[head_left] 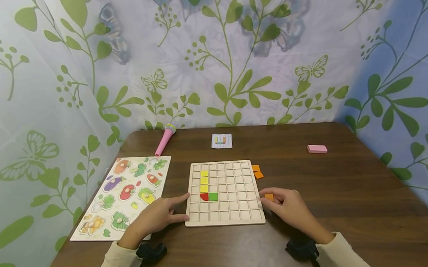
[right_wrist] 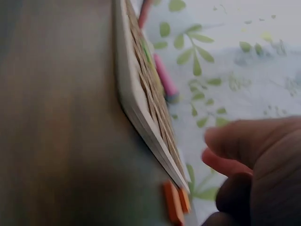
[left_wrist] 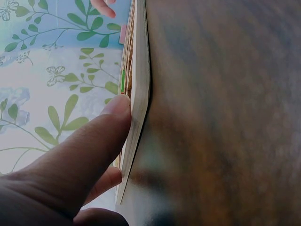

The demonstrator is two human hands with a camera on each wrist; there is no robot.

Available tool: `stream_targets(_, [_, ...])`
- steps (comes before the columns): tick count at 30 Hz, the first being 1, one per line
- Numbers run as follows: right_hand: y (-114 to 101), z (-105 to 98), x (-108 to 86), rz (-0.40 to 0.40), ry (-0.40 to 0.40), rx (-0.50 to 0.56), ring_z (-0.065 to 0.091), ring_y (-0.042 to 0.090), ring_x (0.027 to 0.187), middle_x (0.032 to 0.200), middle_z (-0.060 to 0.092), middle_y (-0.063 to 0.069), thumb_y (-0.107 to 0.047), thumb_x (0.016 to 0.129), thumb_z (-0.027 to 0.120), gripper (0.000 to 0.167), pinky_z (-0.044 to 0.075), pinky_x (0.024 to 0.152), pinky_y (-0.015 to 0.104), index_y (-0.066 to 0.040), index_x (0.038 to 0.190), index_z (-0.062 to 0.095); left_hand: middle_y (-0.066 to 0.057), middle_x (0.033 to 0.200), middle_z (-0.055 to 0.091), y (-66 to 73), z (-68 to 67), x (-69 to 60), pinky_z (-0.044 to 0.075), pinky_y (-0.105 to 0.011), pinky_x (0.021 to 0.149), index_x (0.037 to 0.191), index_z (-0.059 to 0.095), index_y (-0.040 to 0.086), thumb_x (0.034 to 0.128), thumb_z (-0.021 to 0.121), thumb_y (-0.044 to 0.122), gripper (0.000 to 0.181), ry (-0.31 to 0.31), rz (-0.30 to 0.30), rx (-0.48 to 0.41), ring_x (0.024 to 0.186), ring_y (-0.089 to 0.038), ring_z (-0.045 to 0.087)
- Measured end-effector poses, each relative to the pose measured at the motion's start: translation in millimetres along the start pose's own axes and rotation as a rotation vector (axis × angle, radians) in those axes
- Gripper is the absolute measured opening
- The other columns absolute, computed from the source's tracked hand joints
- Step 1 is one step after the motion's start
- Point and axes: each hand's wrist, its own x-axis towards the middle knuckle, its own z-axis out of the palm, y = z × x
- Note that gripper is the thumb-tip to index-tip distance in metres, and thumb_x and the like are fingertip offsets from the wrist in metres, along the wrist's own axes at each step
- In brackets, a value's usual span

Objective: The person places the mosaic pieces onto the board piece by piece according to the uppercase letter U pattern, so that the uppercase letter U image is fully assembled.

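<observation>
The square wooden grid board lies flat, holding a column of yellow squares, a red quarter-round piece and a green square. My left hand touches the board's left edge with extended thumb and index fingertip; the left wrist view shows the thumb against the rim. At the right edge is my right hand, thumb and index apart, an orange piece showing in the gap. In the right wrist view no piece shows between the fingers. Orange squares lie beside the upper right corner.
A vegetable puzzle board lies on the left, partly under my left forearm. Behind the grid board are a pink toy microphone and a small pattern card. A pink block sits at the back right, before the patterned cloth.
</observation>
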Motion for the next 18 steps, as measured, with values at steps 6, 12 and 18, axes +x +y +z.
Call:
stream_targets(6, [12,-21,-4.8,0.008,0.005,-0.060,0.034,0.004,0.047,0.054,0.037,-0.014,-0.027,0.087,0.084,0.016,0.028,0.046,0.024,-0.022,0.102,0.080,0.008,0.057,0.036,-1.1,0.0,-0.3,0.031,-0.025,0.047,0.152,0.053,0.027,0.0877,0.074,0.056,0.074,0.004,0.012,0.007,0.048,-0.008,0.031])
stream_targets(12, [23,-42,-10.8,0.064,-0.005,-0.122,0.032,0.006,0.047,0.055,0.036,-0.012,-0.027,0.088,0.083,0.019,0.027,0.046,0.026,-0.022,0.105,0.079,0.008,0.057,0.036,-1.9,0.5,0.0,0.030,-0.025,0.047,0.152,0.052,0.028,0.0875,0.074,0.057,0.074,0.005,0.010,0.013,0.049,-0.007,0.030])
stream_targets(18, [29,-53,-14.1,0.124,-0.042,-0.151,0.033,0.007,0.047,0.055,0.039,-0.009,-0.029,0.089,0.082,0.026,0.028,0.047,0.027,-0.018,0.112,0.077,0.008,0.057,0.037,-1.8,0.9,0.2,0.030,-0.026,0.047,0.152,0.052,0.028,0.0875,0.074,0.058,0.074,-0.003,0.004,0.003,0.049,-0.008,0.031])
